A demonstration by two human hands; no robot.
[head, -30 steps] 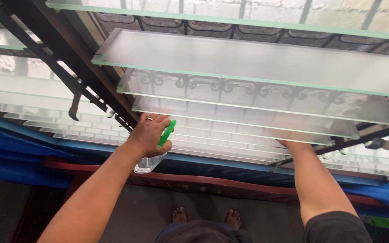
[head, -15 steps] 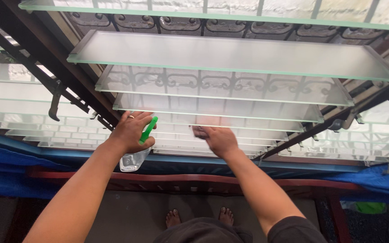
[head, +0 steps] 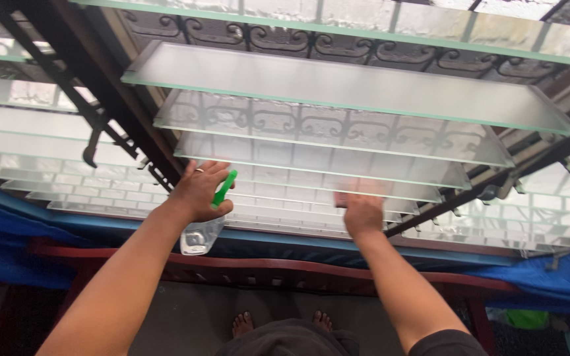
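While fingers (head: 207, 173) wrap it, bottle (head: 200, 235) hangs below.

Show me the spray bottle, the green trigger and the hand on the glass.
spray bottle (head: 199, 238), head view, clear body.
green trigger (head: 224, 188), head view, its middle.
right hand (head: 362, 214), head view, back of hand.

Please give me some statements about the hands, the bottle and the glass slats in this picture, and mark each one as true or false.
1. The left hand holds a clear spray bottle with a green trigger. True.
2. The right hand holds a hammer. False: it rests on a frosted glass slat, and no hammer is visible.
3. The glass slats are frosted and tilted open. True.
4. The person wears shoes. False: bare toes show below.
5. The bottle stands on the floor. False: it hangs from the left hand's grip.
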